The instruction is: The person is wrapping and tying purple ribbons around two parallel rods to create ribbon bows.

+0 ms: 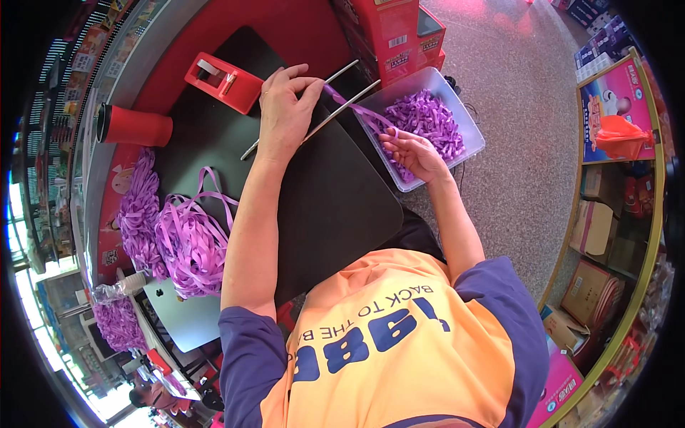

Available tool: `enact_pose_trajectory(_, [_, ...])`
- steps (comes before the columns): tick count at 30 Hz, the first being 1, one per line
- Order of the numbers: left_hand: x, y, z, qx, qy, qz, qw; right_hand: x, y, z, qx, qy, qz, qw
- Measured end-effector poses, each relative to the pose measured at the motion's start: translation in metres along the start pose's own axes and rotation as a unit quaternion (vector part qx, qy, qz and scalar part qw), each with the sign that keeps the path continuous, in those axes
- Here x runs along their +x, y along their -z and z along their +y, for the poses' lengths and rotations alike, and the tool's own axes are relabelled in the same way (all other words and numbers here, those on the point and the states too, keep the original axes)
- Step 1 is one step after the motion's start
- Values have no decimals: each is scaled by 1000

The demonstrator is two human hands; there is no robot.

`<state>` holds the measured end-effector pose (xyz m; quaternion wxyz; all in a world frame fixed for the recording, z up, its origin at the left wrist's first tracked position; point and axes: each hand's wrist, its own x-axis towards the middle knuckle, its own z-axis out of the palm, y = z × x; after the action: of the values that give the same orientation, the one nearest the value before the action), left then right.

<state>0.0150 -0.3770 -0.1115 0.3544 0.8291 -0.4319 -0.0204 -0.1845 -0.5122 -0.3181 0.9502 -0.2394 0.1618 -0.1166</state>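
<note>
A purple ribbon (364, 111) runs between my two hands, passing across two thin metal rods (341, 108) over the black tabletop (321, 192). My left hand (284, 107) is above the rods, its thumb and forefinger closed at the ribbon's left end. Part of the rods is hidden beneath that hand. My right hand (417, 153) pinches the ribbon's other part, over the near side of a translucent white plastic bin (474, 146). Inside the bin is a heap of short purple ribbon pieces (428, 121).
A red tape dispenser (239, 89) and a red tumbler (146, 127) stand at the table's far left. Loose purple ribbon bundles (189, 242) lie along the left edge, near a silver laptop (182, 317). Red boxes (392, 43) are stacked behind the bin. Shelves (606, 235) line the right.
</note>
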Motion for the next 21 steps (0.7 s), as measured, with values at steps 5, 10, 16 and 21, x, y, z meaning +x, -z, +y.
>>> enact_pose_trajectory(5, [0, 1, 1, -4, 1, 0, 1000, 10, 20, 11, -55, -8, 73, 996])
enact_pose_trajectory(10, [1, 1, 1, 25, -6, -6, 1000, 32, 47, 32, -334, -20, 247, 909])
enact_pose_trajectory(16, [0, 0, 0, 15, -6, -4, 1000, 41, 45, 52, -601, 262, 220, 722])
enact_pose_trajectory(21, [2, 0, -3, 5, -13, -6, 1000, 29, 44, 54, -670, 373, 115, 631])
